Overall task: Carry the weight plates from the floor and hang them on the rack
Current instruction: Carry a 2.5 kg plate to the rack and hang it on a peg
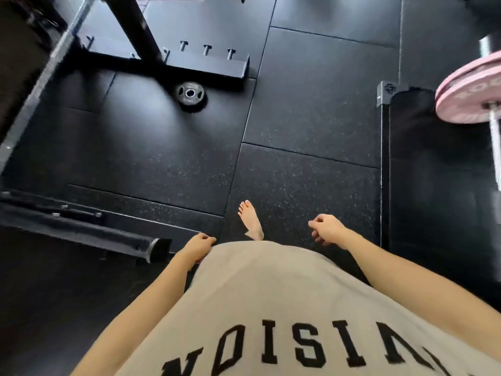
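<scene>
At the far left a black rack slants up out of view, its base foot lying on the floor with a row of short pegs along it. I cannot see any plates hung on it from here; the top is cut off. Just in front of that foot one small black plate lies flat on the floor, so at least this one is left to carry.

Lower down, my left grip hangs beside my shirt, fingers loosely curled, holding nothing. My bare foot is stepped forward between my hands. My right grip is also loosely curled and empty.

At the far right a pink plate sits on a barbell; I judge that one is not part of the job.

My guess: I am between trips, with the black plate next.
</scene>
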`<state>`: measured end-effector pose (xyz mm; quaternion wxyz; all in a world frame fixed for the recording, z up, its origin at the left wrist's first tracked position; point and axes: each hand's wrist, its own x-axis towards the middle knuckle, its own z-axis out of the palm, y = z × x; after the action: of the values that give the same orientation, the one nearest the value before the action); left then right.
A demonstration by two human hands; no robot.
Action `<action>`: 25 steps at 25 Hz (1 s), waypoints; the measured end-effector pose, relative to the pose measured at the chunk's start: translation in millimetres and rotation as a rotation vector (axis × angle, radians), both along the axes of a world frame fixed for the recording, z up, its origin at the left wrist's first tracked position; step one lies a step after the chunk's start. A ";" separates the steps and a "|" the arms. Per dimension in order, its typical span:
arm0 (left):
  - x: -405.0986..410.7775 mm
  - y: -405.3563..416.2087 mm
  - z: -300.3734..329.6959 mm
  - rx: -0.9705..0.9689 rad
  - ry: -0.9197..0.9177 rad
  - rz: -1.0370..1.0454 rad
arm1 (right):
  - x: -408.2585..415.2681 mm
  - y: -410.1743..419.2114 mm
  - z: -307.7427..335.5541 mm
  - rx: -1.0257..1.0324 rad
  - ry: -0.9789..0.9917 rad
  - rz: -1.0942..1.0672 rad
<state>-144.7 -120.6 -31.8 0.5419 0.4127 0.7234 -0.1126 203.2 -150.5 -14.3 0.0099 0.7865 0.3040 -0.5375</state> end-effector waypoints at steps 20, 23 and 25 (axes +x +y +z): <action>27.3 430.3 30.7 0.046 0.130 0.313 | 18.6 573.2 12.5 0.046 0.057 0.450; 27.8 466.6 34.6 0.052 0.158 0.333 | 3.0 633.1 22.1 0.046 0.093 0.525; 17.8 492.8 31.2 0.039 0.155 0.376 | -15.3 673.3 24.7 0.040 0.109 0.551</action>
<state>-126.9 372.2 -0.6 0.4879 0.2710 0.8293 -0.0270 187.9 522.8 10.3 0.1239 0.6441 0.5169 -0.5500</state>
